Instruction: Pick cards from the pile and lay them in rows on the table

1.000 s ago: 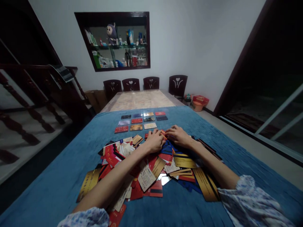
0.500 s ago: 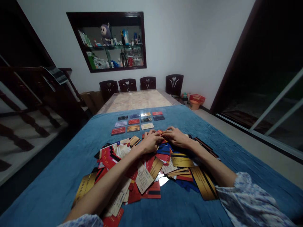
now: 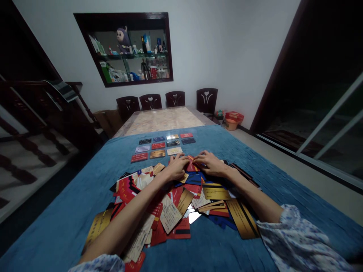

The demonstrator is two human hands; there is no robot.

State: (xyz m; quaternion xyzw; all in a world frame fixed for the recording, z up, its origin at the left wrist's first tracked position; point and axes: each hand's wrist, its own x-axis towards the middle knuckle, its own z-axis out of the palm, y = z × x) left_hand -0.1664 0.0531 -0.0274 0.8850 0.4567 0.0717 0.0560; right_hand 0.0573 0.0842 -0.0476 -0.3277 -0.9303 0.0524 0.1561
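A wide heap of bank-type cards (image 3: 170, 213), in red, gold, cream and blue, lies under my forearms. At its far edge my right hand (image 3: 210, 163) has its fingers bent, and their tips meet at the edge of a red card (image 3: 191, 165) with an orange stripe. To the left of that card, my left hand (image 3: 178, 166) hangs over the heap with fingers apart and slightly curled; its palm side is hidden. Past the hands, several cards lie face up in rows, among them a cream card (image 3: 174, 150), a gold card (image 3: 157, 153) and a red card (image 3: 139, 157).
A blue cloth (image 3: 96, 181) covers the near part of the table, while the bare stone-patterned top (image 3: 167, 120) shows farther back. Dark chairs (image 3: 175, 99) stand along the far end. A stair railing (image 3: 36, 124) is at the left, a glass door (image 3: 320, 143) at the right.
My left hand has shifted a little to the left, away from the red card, so more of that card shows between the hands. My right hand stays nearly in place.
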